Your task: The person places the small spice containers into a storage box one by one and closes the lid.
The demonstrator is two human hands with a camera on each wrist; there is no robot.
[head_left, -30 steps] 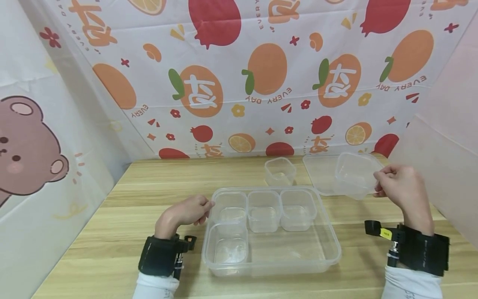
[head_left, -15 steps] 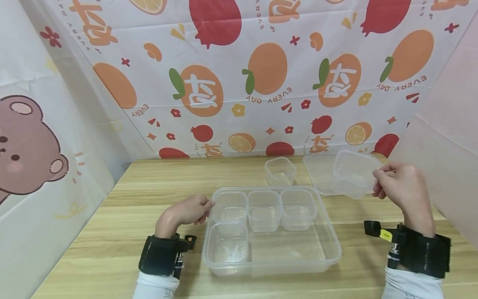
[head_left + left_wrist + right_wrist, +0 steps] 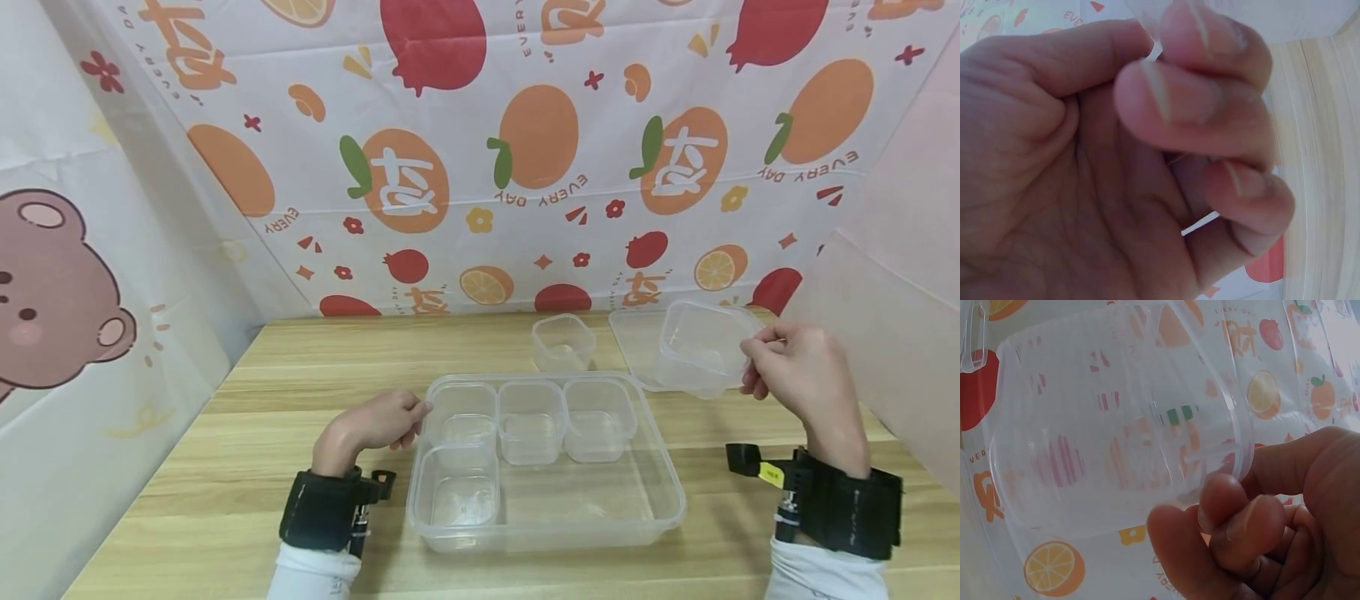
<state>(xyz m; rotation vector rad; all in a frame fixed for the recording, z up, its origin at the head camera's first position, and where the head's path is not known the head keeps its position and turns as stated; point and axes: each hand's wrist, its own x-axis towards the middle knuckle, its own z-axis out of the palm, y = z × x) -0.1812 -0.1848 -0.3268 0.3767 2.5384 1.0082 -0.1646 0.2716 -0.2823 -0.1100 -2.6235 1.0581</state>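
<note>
My right hand pinches a small clear plastic container by its rim, tilted in the air above a flat clear lid. In the right wrist view the small container fills the left, and thumb and fingers grip its edge. My left hand pinches the left rim of a large clear plastic box; up close the left hand has curled fingers, with box plastic at the top. Inside the box, small containers line the back row and one stands front left.
Behind the box another small clear container stands upright on the wooden table. A printed cloth hangs at the back, and pale cloths rise at both sides.
My right hand has shifted slightly left with the small container in it. The left hand and the large box have stayed in place.
</note>
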